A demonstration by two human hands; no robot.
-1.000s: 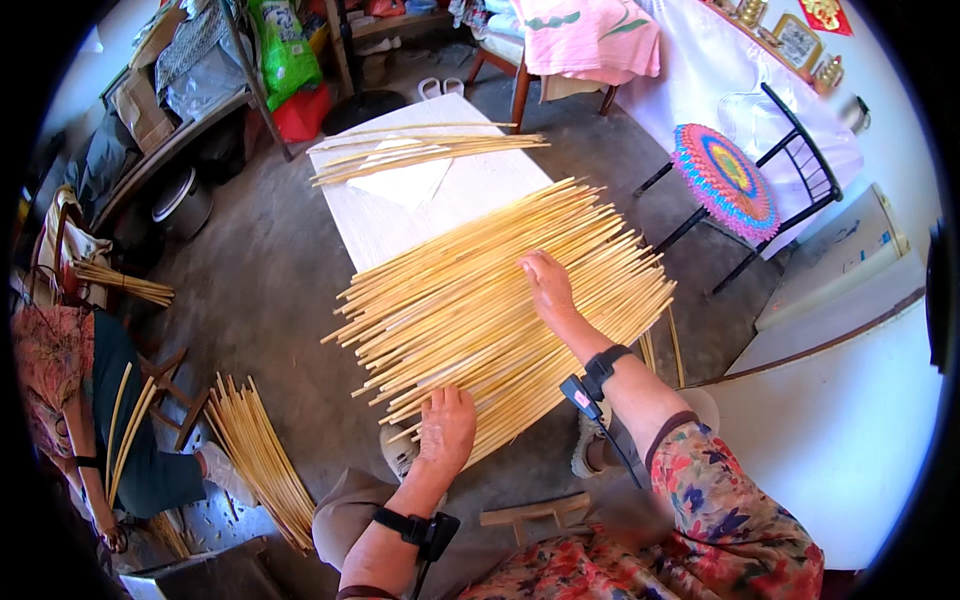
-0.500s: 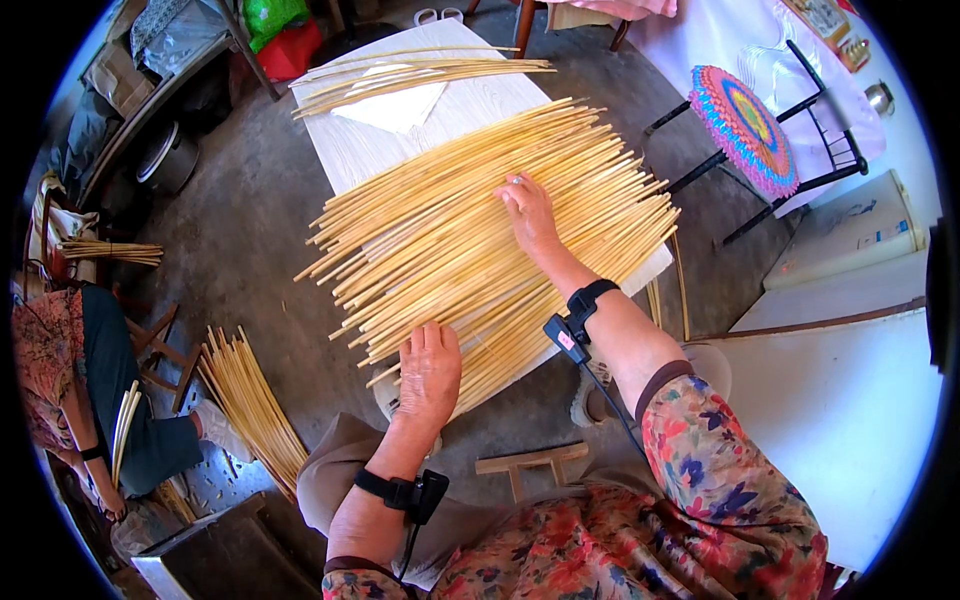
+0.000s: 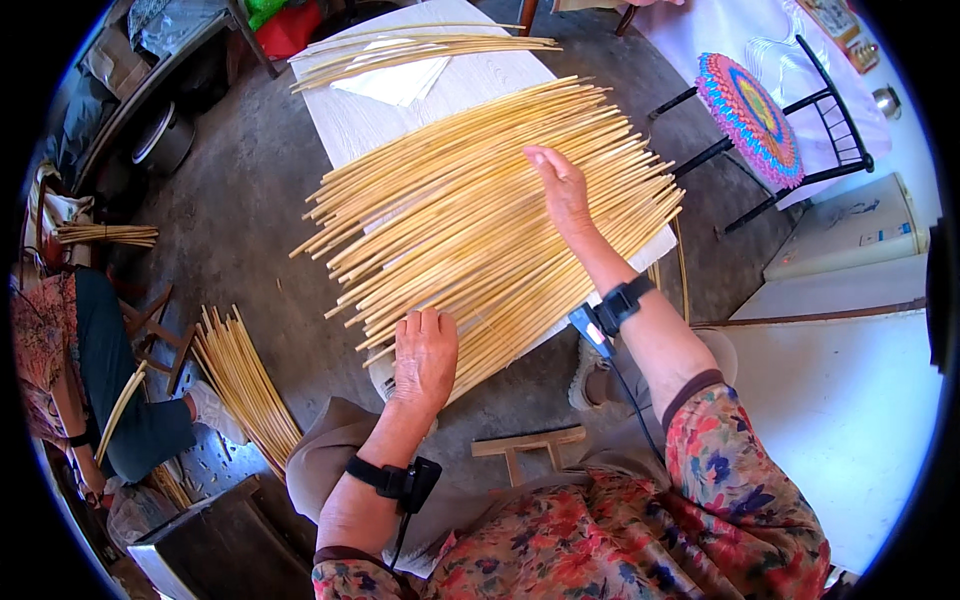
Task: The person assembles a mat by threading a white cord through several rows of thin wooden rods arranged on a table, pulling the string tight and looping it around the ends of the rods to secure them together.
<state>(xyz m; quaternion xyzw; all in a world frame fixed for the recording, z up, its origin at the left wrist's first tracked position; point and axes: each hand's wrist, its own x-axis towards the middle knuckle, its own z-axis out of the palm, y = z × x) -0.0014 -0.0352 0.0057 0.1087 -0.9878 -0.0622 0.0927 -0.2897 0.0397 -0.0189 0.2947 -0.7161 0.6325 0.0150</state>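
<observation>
Many thin, straw-yellow sticks [image 3: 480, 210] lie side by side in a broad layer across the pale, wood-grained table [image 3: 385, 120]. At the near left ends of the sticks is my left hand [image 3: 427, 358], its fingers bent and close together over them; the fingertips are hidden. My right hand [image 3: 565, 195] hovers or rests above the far right part of the layer, fingers extended. Nothing shows in it, and I cannot tell whether it touches the sticks. A few separate sticks [image 3: 450, 45] lie at the table's far end, partly over a white sheet [image 3: 395, 85].
A person [image 3: 95, 370] sits at the left, holding a few sticks. Beside them, a bundle of sticks [image 3: 245, 385] leans from the floor. At the right are a black chair [image 3: 835, 125] with a colourful round cushion and a white cabinet [image 3: 840, 400]. A wooden stool [image 3: 530, 440] stands below me.
My right hand has moved slightly right and away from me, with its fingers turned more upward. My left hand stays at the stick ends. The view has shifted a little.
</observation>
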